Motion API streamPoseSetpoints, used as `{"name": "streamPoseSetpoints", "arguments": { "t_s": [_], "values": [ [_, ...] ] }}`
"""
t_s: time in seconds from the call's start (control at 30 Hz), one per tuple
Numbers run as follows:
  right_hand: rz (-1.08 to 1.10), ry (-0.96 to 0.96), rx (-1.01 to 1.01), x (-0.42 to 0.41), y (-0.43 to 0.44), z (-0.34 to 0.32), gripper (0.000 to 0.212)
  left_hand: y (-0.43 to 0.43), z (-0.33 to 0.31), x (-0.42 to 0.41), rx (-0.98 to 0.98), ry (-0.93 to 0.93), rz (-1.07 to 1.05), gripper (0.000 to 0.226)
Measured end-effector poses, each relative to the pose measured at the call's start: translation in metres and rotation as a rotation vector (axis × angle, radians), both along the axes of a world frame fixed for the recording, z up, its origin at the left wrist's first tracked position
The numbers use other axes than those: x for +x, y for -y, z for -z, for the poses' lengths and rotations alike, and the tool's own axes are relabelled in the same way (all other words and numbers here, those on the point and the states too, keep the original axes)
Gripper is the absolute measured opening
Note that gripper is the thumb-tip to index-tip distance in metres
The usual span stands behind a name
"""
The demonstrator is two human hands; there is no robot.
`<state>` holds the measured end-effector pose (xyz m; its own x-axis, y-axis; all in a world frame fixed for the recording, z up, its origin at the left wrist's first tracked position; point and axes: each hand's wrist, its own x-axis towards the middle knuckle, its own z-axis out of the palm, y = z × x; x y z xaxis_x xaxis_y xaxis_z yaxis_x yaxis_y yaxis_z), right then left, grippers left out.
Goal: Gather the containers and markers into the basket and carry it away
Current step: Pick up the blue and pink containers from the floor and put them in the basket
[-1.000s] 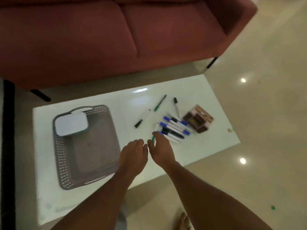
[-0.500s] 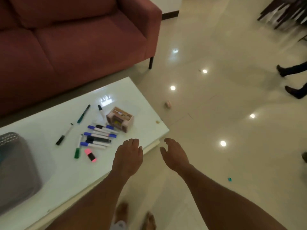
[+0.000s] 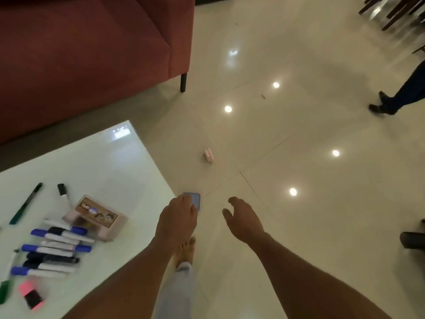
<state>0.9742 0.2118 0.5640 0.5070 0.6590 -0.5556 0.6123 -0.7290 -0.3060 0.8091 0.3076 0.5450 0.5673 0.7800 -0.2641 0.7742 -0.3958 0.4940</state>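
Several blue and black markers (image 3: 51,250) lie in a loose pile on the white table (image 3: 110,171) at the lower left. A green marker (image 3: 25,203) and a black-capped one (image 3: 63,192) lie farther back. A pink box with a brown label (image 3: 96,217) sits beside the pile, and a pink-and-black highlighter (image 3: 31,294) lies near the front edge. A small blue container (image 3: 195,200) lies on the floor past the table's corner. My left hand (image 3: 178,218) hovers over it with relaxed fingers, empty. My right hand (image 3: 243,219) hangs open above the floor. The basket is out of view.
A red sofa (image 3: 87,54) stands behind the table. A small pale box (image 3: 208,155) lies on the glossy floor beyond the corner. A person's legs (image 3: 400,95) stand at the right, chair legs (image 3: 391,12) at top right. My bare foot (image 3: 186,252) is below my left hand.
The view has swung right, off the basket and onto the floor. Both hands have moved from above the table to past its right corner, over the floor.
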Motion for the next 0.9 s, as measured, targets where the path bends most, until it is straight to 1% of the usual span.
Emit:
{"name": "streamPoseSetpoints", "arguments": {
  "t_s": [0.13, 0.2, 0.37, 0.47, 0.57, 0.67, 0.73, 0.77, 0.83, 0.9],
  "values": [
    [0.012, -0.051, -0.017, 0.052, -0.055, 0.018, 0.044, -0.032, 0.017, 0.04, -0.071, 0.043, -0.071, 0.019],
    [0.022, -0.07, -0.019, 0.071, -0.079, 0.026, 0.043, -0.048, 0.024, 0.057, -0.109, 0.035, -0.129, 0.019],
    [-0.069, -0.116, -0.126, 0.12, -0.152, 0.071, 0.044, -0.085, 0.051, 0.103, -0.168, 0.063, -0.342, 0.017],
    [-0.13, -0.159, -0.183, 0.15, -0.196, 0.121, 0.046, -0.1, 0.092, 0.131, -0.206, 0.049, -0.542, 0.02],
    [-0.174, -0.191, -0.219, 0.181, -0.238, 0.182, 0.044, -0.105, 0.141, 0.163, -0.258, 0.002, -0.703, 0.02],
    [-0.251, -0.184, -0.241, 0.216, -0.273, 0.25, 0.043, -0.103, 0.196, 0.194, -0.29, -0.005, -0.852, 0.034],
    [-0.273, -0.181, -0.24, 0.238, -0.293, 0.29, 0.041, -0.099, 0.231, 0.209, -0.323, 0.009, -0.966, 0.046],
    [-0.258, -0.182, -0.257, 0.247, -0.299, 0.309, 0.04, -0.099, 0.248, 0.217, -0.341, 0.005, -1.018, 0.048],
    [-0.21, -0.202, -0.293, 0.261, -0.303, 0.35, 0.036, -0.097, 0.283, 0.228, -0.393, -0.024, -1.101, 0.042],
    [-0.102, -0.232, -0.266, 0.268, -0.314, 0.38, 0.033, -0.096, 0.319, 0.234, -0.457, -0.047, -1.178, 0.031]
  ]
}}
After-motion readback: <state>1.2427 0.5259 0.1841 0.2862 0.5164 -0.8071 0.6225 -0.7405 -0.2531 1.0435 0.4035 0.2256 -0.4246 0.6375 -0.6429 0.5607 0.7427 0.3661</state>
